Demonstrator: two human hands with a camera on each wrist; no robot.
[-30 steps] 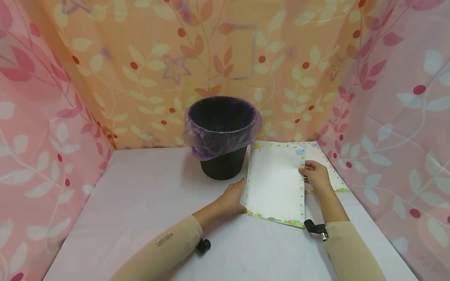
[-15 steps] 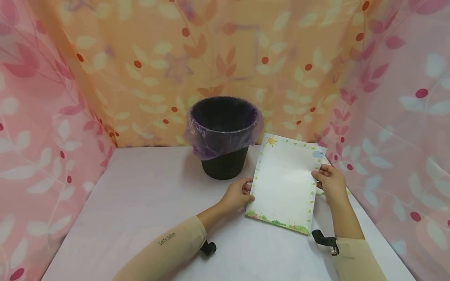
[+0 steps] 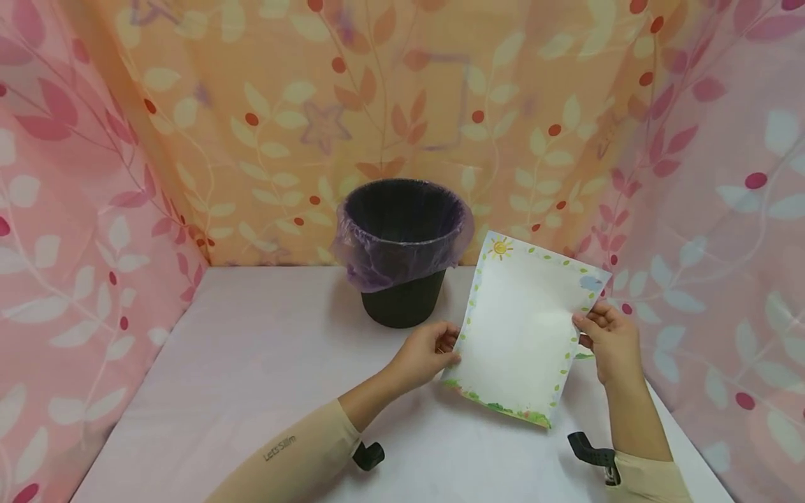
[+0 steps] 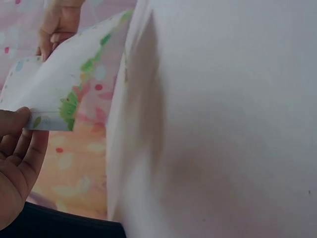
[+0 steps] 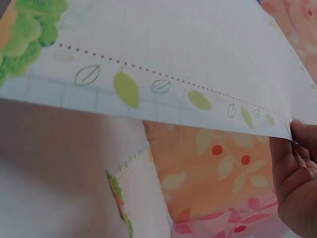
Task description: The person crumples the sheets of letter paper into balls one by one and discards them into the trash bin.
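Observation:
A sheet of paper (image 3: 522, 328) with a printed border of leaves, a sun and grass is held up off the table, tilted. My left hand (image 3: 420, 358) pinches its left edge low down, and the left wrist view shows the thumb (image 4: 17, 119) on top with the fingers beneath. On the opposite side my right hand (image 3: 613, 344) pinches the right edge near the upper corner, as the right wrist view also shows. A second bordered sheet (image 5: 141, 191) lies on the table below, mostly hidden in the head view.
A black bin (image 3: 402, 304) lined with a purple plastic bag (image 3: 396, 262) stands at the back middle, left of the paper. The white-covered table (image 3: 251, 349) is enclosed by patterned curtains (image 3: 283, 140) at the back and sides.
The sheet has been lifted from the table and tilted, moving right and toward me. My left hand has gone from touching its edge to pinching it; my right hand has shifted right.

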